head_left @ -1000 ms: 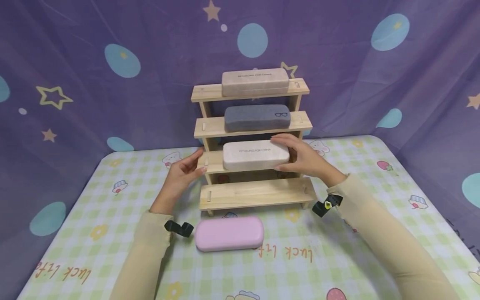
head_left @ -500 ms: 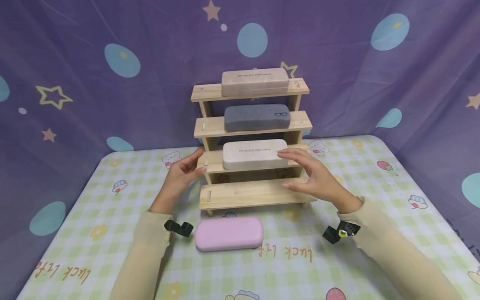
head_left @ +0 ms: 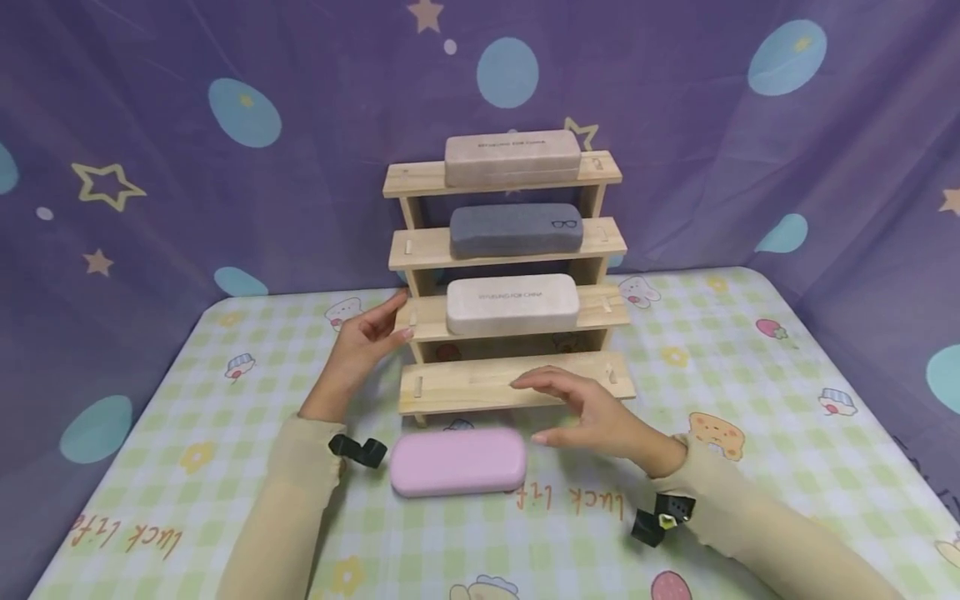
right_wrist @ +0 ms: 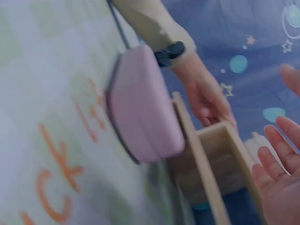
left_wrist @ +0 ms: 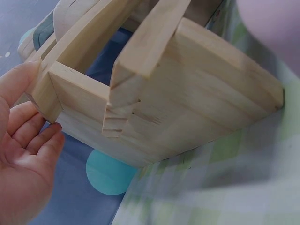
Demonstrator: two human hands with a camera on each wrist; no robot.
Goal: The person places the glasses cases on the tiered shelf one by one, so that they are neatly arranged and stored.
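My left hand (head_left: 358, 350) grips the left end of a four-step wooden display rack (head_left: 450, 387) at its second step from the bottom. The left wrist view shows the thumb on top of the board (left_wrist: 43, 91) and fingertips beneath it. My right hand (head_left: 596, 421) holds nothing; its fingers are parted, just right of a pink glasses case (head_left: 459, 463) lying in front of the rack. On the rack sit a white glasses case (head_left: 512, 303), a blue-grey one (head_left: 517, 230) above it, and a beige one (head_left: 513, 159) on the top step.
The table wears a green-and-white checked cloth (head_left: 225, 450) with printed cartoons and lettering. Behind the rack hangs a purple curtain (head_left: 360, 100) with stars and blue spots. The lowest step bears no case.
My right hand has let go of the white glasses case and moved down and toward me, near the pink case. The left hand stays at the rack's side.
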